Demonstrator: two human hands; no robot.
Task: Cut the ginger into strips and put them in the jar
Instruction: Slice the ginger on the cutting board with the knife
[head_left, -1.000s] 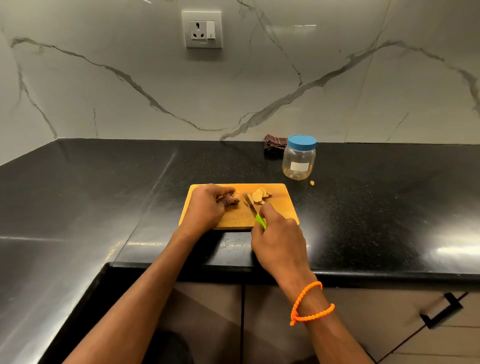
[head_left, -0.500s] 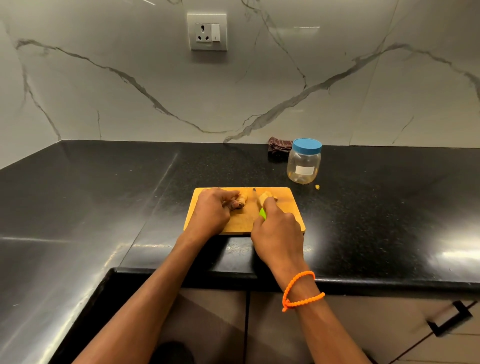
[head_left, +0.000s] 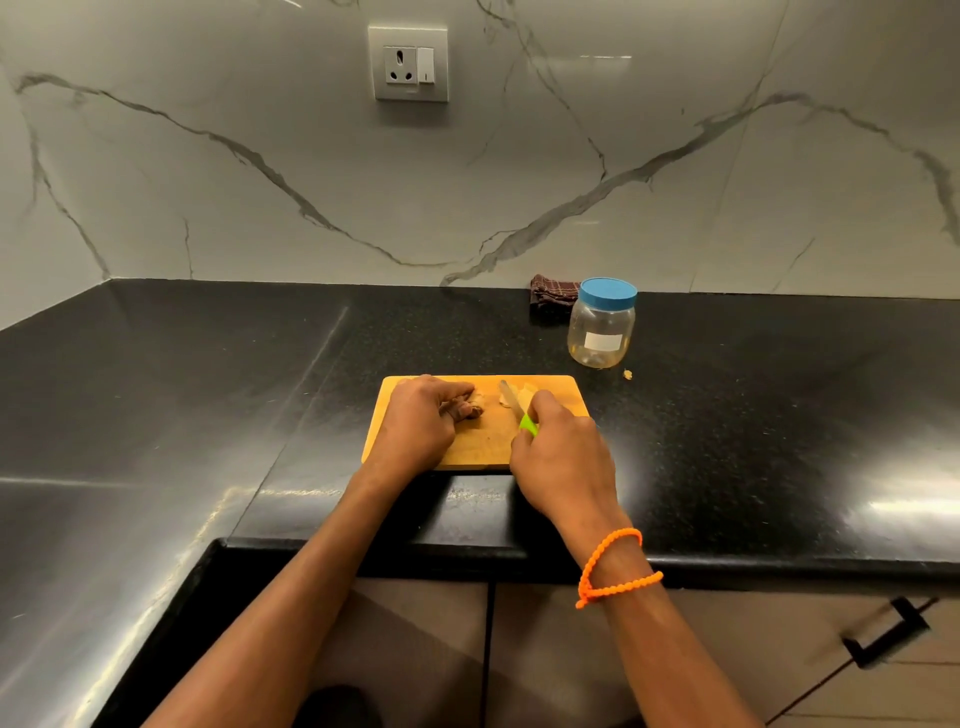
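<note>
Now your left hand (head_left: 415, 428) curled around a ginger piece (head_left: 475, 404) on the wooden cutting board (head_left: 483, 447), your right hand (head_left: 561, 457) gripping the green-handled knife (head_left: 519, 413), lidded jar (head_left: 602, 325) well behind.

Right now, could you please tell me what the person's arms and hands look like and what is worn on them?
Both forearms are bare, with no sleeves in view, and there are no gloves on the left hand or the right hand. The right wrist carries an orange beaded bracelet, looped around twice. The left wrist shows nothing worn. No rings or watch can be made out.
</note>
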